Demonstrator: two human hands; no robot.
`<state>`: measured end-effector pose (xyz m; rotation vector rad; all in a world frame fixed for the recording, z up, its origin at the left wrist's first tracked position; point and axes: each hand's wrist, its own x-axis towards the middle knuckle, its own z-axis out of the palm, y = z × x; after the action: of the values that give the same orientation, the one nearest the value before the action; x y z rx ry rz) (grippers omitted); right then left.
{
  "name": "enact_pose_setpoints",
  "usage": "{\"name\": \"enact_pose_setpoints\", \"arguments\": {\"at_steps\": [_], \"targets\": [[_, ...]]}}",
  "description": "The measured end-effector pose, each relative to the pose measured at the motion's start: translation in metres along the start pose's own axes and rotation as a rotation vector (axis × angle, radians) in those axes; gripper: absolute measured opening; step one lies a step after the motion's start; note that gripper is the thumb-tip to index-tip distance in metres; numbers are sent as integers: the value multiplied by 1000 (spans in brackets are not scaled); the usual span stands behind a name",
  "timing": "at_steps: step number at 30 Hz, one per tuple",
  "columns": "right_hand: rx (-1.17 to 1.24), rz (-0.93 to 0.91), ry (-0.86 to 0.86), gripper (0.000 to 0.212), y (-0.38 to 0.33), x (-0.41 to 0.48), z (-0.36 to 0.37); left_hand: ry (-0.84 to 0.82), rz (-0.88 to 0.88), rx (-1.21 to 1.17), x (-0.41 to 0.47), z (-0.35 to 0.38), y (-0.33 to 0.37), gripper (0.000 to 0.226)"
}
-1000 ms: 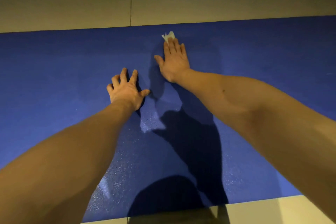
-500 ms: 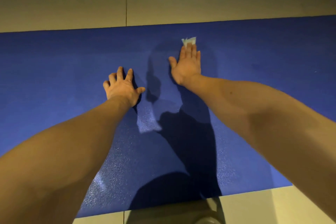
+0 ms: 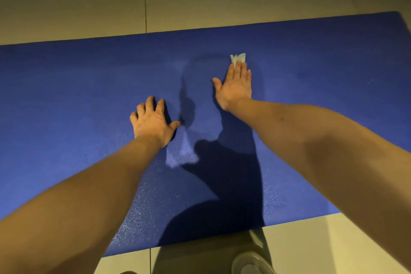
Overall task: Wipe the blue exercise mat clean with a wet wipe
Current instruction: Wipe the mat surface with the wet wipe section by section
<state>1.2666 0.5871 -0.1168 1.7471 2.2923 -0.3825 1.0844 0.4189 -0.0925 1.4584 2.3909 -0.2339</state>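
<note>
The blue exercise mat [image 3: 77, 100] lies flat across the tiled floor and fills most of the view. My right hand [image 3: 235, 87] presses flat on it near the far edge, fingers straight, with a white wet wipe [image 3: 238, 58] under the fingertips; only the wipe's far end shows. My left hand [image 3: 153, 121] rests on the mat nearer to me and to the left, fingers spread, holding nothing. A damp, darker patch surrounds the right hand.
Pale floor tiles [image 3: 89, 13] run beyond the mat's far edge, and more tiles lie at the near edge. The mat's right end [image 3: 400, 22] shows at the upper right. A grey shoe [image 3: 251, 262] stands on the near tiles.
My right hand has slid the wipe to the right along the far part of the mat. The left hand has stayed planted. The view has shifted, showing the mat's right end.
</note>
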Motion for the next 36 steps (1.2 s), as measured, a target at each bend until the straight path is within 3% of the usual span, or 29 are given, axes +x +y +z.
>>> {"name": "enact_pose_setpoints", "arguments": {"at_steps": [5,9,14,17,22,26,31,36], "targets": [[18,-248,-27,80,-37,-54,28,14,-13,-23,-6,3,5,83],[-60,-399,-20,79,-20,-61,29,12,-6,-16,-13,5,8,81],[-80,-125,8,82,34,-38,10,1,3,-10,-23,7,10,78],[-16,-51,-32,83,18,-47,13,-3,-1,-13,-29,8,11,77],[-5,-258,-74,81,-26,-103,40,-13,-5,-16,-36,9,14,78],[-84,-428,-42,79,-14,-113,45,-20,7,-24,-44,11,17,78],[-68,-209,6,80,44,-90,31,-41,21,-8,-57,13,18,80],[4,-89,-48,81,16,-115,37,-41,14,-23,-66,16,19,79]]}}
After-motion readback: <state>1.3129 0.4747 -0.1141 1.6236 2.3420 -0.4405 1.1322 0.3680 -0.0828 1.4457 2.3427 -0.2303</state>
